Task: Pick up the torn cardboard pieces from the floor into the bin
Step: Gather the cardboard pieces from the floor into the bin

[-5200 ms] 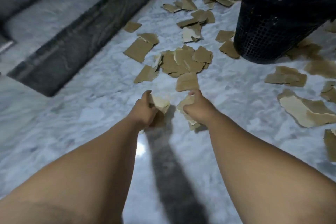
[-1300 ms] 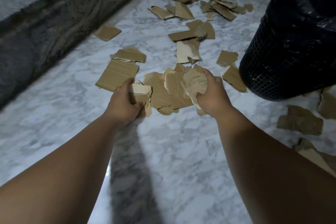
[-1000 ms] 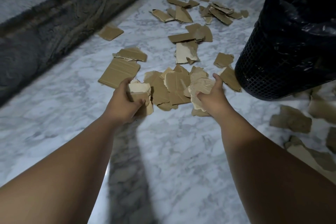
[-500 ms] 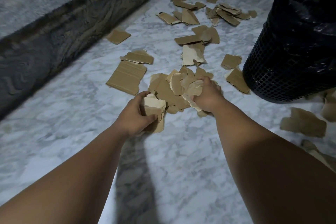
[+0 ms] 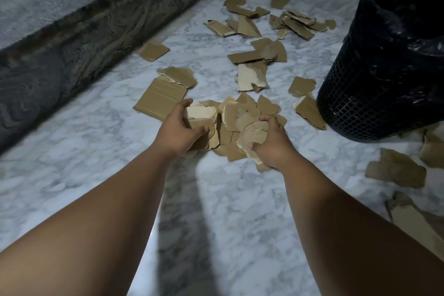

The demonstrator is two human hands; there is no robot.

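Torn brown cardboard pieces lie scattered over the white marble floor. My left hand (image 5: 181,131) grips a small stack of pale cardboard pieces (image 5: 200,116). My right hand (image 5: 271,144) grips another bunch of torn pieces (image 5: 251,136). Both hands hover at the near edge of a loose pile of pieces (image 5: 242,109) in the middle. The black mesh bin (image 5: 384,79), lined with a black bag, stands to the right of the pile, its mouth open upward.
A dark stone step (image 5: 101,24) runs diagonally along the left. A large flat cardboard piece (image 5: 159,98) lies left of the pile. More pieces lie at the back (image 5: 295,23) and at the right (image 5: 396,170), near the bin's base.
Both hands kept hold of their cardboard. The right hand closed on more pieces from the pile. The left hand moved forward to the pile's edge.
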